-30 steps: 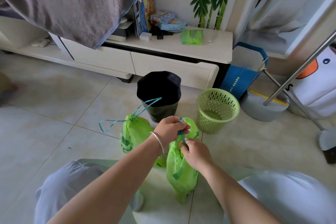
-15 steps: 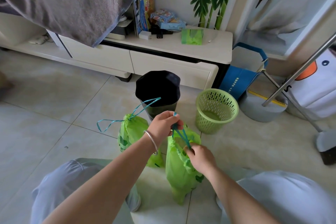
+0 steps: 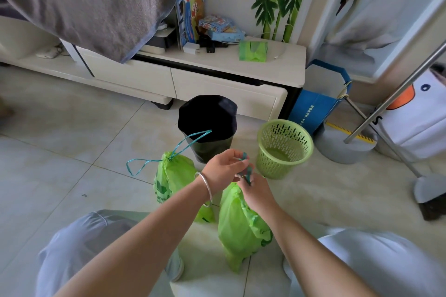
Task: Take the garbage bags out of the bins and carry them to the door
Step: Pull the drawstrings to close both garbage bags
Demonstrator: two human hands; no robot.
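Note:
Two green garbage bags stand on the tiled floor between my knees. The left bag (image 3: 171, 177) is cinched, its teal drawstring loops lying loose toward the left and up. The near bag (image 3: 241, 226) is held up by its teal drawstring (image 3: 246, 171). My left hand (image 3: 223, 169), with a silver bracelet, pinches the upper loop of that string. My right hand (image 3: 255, 189) grips the string just below, at the bag's neck. Behind stand a black bin (image 3: 208, 128) and a green plastic basket bin (image 3: 284, 148), which holds no bag.
A low white TV cabinet (image 3: 217, 82) with books, chargers and a green tissue pack runs along the back wall. A grey cloth hangs at top left. A blue bag, grey bucket, mop handle (image 3: 391, 94) and dustpan (image 3: 429, 190) crowd the right side.
My left hand has lifted the drawstring loop a little higher and to the right; my right hand has slid up to the bag's neck, which has drawn tighter.

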